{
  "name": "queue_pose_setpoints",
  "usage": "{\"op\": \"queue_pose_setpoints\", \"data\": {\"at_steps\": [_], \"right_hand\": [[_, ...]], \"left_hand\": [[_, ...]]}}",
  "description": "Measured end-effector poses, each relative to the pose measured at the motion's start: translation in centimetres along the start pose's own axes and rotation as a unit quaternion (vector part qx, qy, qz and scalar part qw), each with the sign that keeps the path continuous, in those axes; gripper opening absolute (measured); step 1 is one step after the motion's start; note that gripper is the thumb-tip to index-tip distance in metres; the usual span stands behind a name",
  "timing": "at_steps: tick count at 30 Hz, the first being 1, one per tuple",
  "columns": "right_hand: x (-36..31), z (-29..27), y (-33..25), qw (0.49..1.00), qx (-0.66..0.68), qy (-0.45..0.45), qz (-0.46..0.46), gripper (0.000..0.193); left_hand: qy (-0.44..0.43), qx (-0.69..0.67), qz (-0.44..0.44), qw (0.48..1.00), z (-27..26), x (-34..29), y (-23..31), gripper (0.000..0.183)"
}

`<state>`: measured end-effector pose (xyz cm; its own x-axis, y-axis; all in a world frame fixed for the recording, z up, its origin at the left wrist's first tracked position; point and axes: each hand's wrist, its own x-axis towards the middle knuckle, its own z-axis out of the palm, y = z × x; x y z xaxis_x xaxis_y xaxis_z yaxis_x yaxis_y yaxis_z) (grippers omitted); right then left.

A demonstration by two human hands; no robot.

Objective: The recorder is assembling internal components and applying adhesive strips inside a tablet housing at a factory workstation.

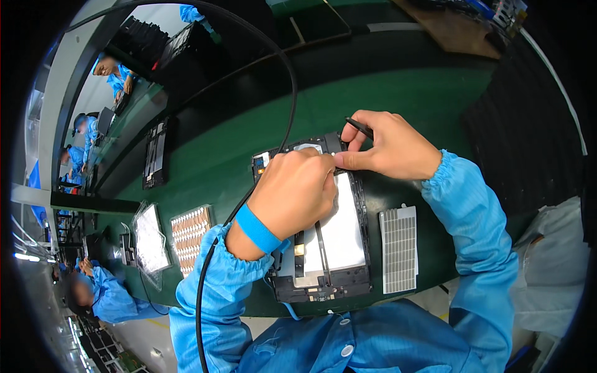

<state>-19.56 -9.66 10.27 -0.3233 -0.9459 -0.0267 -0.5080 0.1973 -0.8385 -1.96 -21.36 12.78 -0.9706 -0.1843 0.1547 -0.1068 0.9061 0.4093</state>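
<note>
Where a clear bag (151, 239) lies on the green table (429, 93), its contents are hard to make out. Beside it, a card of small white pieces (190, 239) is seen. By the curled left hand (292, 186), an open device (345, 227) is partly covered; whether the hidden fingertips are clamped on anything cannot be told. A black tool (359, 127), its lower end hidden, is clamped in the right hand's (395, 146) fingers. A gridded sheet (398, 248) is laid farther right.
</note>
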Motion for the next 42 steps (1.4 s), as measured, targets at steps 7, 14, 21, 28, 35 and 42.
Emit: {"op": "queue_pose_setpoints", "data": {"at_steps": [7, 14, 21, 28, 35, 42], "right_hand": [[0.5, -0.3, 0.0, 0.997, 0.013, -0.037, 0.06, 0.047], [0.4, 0.4, -0.3, 0.997, -0.066, -0.007, 0.033, 0.052], [1.0, 0.0, 0.0, 0.997, -0.076, -0.025, 0.012, 0.054], [1.9, -0.3, -2.5, 0.987, -0.146, -0.055, 0.044, 0.066], [0.3, 1.7, -3.8, 0.975, -0.214, -0.009, 0.055, 0.063], [-13.7, 7.5, -1.8, 0.988, 0.019, 0.143, 0.053, 0.05]], "left_hand": [[-0.021, -0.012, -0.01, 1.0, 0.1, 0.5, -0.1, 0.009], [-0.057, -0.088, -0.114, 0.988, -0.3, 1.3, -1.4, 0.013], [-0.074, -0.072, -0.14, 0.985, -0.6, 3.2, -1.9, 0.012], [-0.074, -0.085, -0.137, 0.984, -0.2, 2.4, -1.9, 0.013], [0.141, -0.06, -0.073, 0.985, 1.1, -4.0, 0.0, 0.021], [0.22, -0.161, -0.208, 0.939, 2.2, -18.2, 3.8, 0.051]]}}
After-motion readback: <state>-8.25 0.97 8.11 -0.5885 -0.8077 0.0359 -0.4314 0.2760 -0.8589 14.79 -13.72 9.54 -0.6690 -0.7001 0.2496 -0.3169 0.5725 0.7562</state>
